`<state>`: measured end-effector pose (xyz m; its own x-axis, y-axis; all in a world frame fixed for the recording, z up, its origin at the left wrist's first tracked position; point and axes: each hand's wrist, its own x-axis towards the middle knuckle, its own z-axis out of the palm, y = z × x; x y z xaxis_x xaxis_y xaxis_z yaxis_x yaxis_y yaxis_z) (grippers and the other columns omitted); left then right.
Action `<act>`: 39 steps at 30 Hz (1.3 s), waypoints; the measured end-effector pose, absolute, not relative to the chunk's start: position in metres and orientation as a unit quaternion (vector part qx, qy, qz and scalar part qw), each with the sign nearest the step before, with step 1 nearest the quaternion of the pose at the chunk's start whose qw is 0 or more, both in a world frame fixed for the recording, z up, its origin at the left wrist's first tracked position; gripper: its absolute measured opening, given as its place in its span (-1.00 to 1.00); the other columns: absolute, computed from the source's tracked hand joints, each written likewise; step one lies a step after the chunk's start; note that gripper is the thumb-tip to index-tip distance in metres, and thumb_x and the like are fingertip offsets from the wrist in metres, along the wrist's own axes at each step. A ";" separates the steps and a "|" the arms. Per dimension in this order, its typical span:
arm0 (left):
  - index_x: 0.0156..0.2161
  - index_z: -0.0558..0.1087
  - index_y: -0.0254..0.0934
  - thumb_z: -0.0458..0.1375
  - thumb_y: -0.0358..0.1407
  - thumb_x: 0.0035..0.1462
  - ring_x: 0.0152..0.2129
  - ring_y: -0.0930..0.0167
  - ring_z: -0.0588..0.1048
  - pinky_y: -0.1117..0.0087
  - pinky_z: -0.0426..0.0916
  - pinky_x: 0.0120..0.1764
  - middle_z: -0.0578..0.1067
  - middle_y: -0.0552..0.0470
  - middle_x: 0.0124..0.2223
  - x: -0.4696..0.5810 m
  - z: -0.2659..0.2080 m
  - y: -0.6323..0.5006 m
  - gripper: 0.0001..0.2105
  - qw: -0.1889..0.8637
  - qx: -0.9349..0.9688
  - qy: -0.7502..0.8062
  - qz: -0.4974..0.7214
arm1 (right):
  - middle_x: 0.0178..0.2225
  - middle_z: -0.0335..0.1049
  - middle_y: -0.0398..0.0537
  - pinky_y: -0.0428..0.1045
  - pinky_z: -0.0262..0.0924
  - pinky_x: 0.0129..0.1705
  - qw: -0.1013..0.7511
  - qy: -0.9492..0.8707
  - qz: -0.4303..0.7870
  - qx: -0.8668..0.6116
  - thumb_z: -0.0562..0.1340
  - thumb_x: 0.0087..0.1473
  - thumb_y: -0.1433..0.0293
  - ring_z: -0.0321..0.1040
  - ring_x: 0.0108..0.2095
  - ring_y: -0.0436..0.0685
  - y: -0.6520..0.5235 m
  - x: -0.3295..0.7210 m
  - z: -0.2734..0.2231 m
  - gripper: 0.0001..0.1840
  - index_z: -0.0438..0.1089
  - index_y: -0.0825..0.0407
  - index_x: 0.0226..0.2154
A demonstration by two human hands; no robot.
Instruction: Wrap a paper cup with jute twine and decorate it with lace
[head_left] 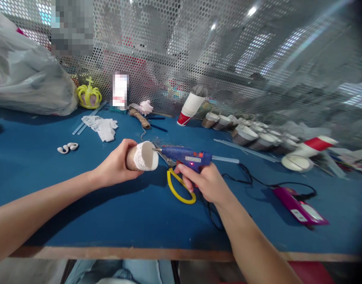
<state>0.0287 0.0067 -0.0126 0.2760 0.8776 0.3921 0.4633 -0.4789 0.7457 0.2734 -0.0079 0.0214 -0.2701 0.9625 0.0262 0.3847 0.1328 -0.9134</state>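
My left hand (120,163) is wrapped round a paper cup (147,156) that lies tilted with its open mouth toward the right. Brown twine covers its lower part, and a white lacy band runs below the rim. In my right hand (206,179) is a blue hot glue gun (185,156), its nozzle at the cup's rim; whether it touches, I cannot tell. A clear glue stick (225,159) pokes out of the gun's back, and a small red light glows on its side. Scissors with yellow handles (181,189) lie on the table beneath the gun.
A purple power strip (301,205) with black cords lies at the right. Along the perforated metal screen stand stacked paper cups (193,106), several twine-wrapped cups (246,135), a twine bundle (139,117), a yellow crown (89,94) and a big plastic bag (30,75). White earbuds (68,148) lie left.
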 end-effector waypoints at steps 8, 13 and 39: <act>-0.17 0.14 -0.24 0.25 -0.30 -0.21 -0.30 0.35 0.43 0.31 0.36 -0.26 0.38 0.00 -0.21 0.027 -0.015 0.010 -0.52 0.254 0.746 0.446 0.424 | -0.78 0.19 -0.24 -0.11 0.12 -0.62 0.293 -0.688 0.416 -0.517 0.20 0.05 0.16 0.14 -0.75 -0.08 -0.010 0.277 0.029 -0.64 0.37 0.14 -0.51; -0.17 0.13 -0.25 0.26 -0.30 -0.21 -0.30 0.33 0.44 0.30 0.37 -0.27 0.38 -0.02 -0.21 0.027 -0.015 0.010 -0.52 0.251 0.750 0.440 0.427 | -0.78 0.20 -0.25 -0.11 0.10 -0.64 0.301 -0.676 0.440 -0.508 0.22 0.03 0.17 0.11 -0.76 -0.09 -0.009 0.280 0.029 -0.66 0.36 0.13 -0.51; -0.09 0.14 -0.26 0.30 -0.22 -0.21 -0.18 0.28 0.43 0.24 0.38 -0.15 0.40 -0.07 -0.12 0.027 -0.016 0.010 -0.43 0.358 0.695 0.419 0.462 | -0.55 0.38 -0.16 -0.15 -0.16 -0.80 0.398 -0.507 0.624 -0.442 0.34 -0.16 0.21 0.00 -0.79 -0.18 -0.008 0.267 0.024 -0.71 0.38 0.10 -0.44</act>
<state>0.0273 0.0103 -0.0162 0.2223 0.9129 0.3422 0.2525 -0.3929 0.8842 0.2668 -0.0078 0.0240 -0.2929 0.9446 -0.1480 -0.0497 -0.1696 -0.9843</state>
